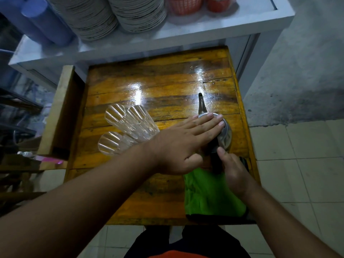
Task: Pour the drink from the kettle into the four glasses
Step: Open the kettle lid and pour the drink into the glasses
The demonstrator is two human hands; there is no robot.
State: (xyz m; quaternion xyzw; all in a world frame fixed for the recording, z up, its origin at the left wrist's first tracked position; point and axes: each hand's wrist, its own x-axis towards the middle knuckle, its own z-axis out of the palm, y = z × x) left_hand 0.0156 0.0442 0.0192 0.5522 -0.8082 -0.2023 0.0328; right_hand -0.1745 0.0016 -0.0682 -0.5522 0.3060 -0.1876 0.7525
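Note:
A metal kettle [226, 134] stands on the wooden table [158, 86], its thin spout [201, 104] pointing away from me. My left hand [186, 144] reaches across and lies flat on the kettle's lid, fingers straight. My right hand [233, 170] grips the kettle's black handle [215, 157]. Three ribbed clear glasses [130, 121] are visible left of the kettle, clustered close together and partly hidden behind my left wrist. I cannot see liquid in them.
A green cloth [212, 196] lies on the table's near right corner under my right hand. A white counter [186, 28] behind the table carries stacked plates [113, 13], red baskets [184, 4] and blue cups [37, 19]. A wooden bench [55, 112] stands at left.

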